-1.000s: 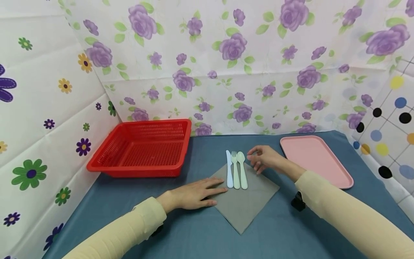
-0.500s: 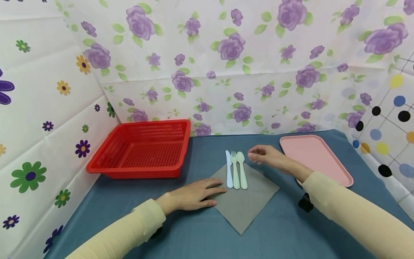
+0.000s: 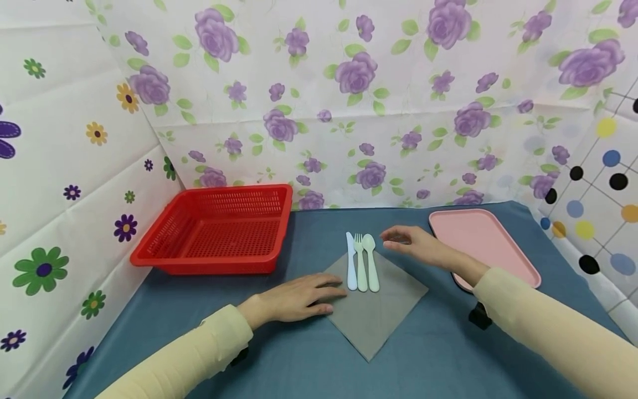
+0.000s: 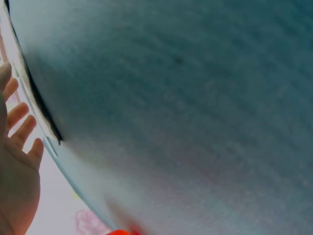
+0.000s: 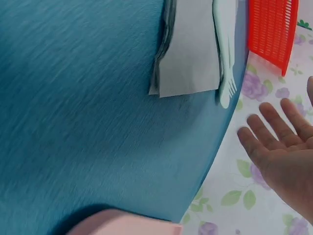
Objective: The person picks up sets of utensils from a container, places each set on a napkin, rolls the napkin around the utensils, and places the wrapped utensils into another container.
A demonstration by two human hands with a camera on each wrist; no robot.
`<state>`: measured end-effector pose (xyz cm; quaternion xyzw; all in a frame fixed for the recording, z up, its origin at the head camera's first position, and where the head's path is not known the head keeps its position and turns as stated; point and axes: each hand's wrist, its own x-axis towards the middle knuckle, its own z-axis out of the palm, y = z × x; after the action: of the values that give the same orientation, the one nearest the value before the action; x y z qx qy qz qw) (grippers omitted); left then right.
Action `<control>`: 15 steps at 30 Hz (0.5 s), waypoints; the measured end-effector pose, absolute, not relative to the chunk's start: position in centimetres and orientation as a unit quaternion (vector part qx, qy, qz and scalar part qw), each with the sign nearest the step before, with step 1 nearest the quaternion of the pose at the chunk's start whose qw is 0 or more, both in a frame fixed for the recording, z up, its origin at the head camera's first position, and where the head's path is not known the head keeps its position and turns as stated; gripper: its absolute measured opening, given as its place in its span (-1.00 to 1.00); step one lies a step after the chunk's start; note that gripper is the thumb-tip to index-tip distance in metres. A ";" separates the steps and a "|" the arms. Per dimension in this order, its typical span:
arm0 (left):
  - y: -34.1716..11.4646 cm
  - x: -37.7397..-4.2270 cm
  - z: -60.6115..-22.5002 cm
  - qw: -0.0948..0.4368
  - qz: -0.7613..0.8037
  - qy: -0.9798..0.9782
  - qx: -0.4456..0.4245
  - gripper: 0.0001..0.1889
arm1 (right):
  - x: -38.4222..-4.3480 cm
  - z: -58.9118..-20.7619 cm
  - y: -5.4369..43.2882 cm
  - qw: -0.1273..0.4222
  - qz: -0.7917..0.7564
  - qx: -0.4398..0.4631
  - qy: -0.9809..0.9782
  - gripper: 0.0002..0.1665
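Note:
On a folded grey napkin [image 3: 384, 321] lie a pale blue knife [image 3: 351, 269], a pale green fork [image 3: 361, 266] and a pale green spoon [image 3: 371, 266], side by side, their upper ends past the napkin's edge. The left hand [image 3: 299, 297] rests at the napkin's left edge with fingers spread, near the knife handle, holding nothing. To the right of the spoon's bowl hovers the right hand [image 3: 416, 244], fingers loosely bent and apart from the cutlery. In the right wrist view the right hand [image 5: 283, 142] shows an empty palm, with the napkin [image 5: 190, 49] beyond it.
A red plastic basket [image 3: 204, 260] stands at the back left of the blue tablecloth [image 3: 309, 366]. At the right lies a pink tray [image 3: 488, 238], partly behind the right forearm. Flowered cloth [image 3: 319, 72] hangs behind the table.
The right hand's fingers have drawn closer together, and its forearm has shifted slightly right. The left hand and the cutlery stay in place on the napkin.

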<state>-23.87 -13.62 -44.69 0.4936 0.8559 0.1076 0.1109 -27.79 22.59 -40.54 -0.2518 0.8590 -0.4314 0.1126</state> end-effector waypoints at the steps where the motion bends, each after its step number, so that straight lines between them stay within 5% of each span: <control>1: -13.6 -23.8 -44.7 0.108 0.112 0.855 0.495 -0.45 | -27.6 -40.5 22.6 0.109 -0.426 -0.259 0.860 -0.42; 15: -13.0 -23.5 -43.3 0.099 0.162 0.837 0.513 -0.41 | -24.0 -40.3 23.3 0.107 -0.332 -0.342 0.873 -0.22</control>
<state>-23.46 -12.96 -43.32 0.5133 0.8369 0.1623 0.0991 -24.01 23.29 -40.35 -0.3417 0.8727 -0.3319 0.1071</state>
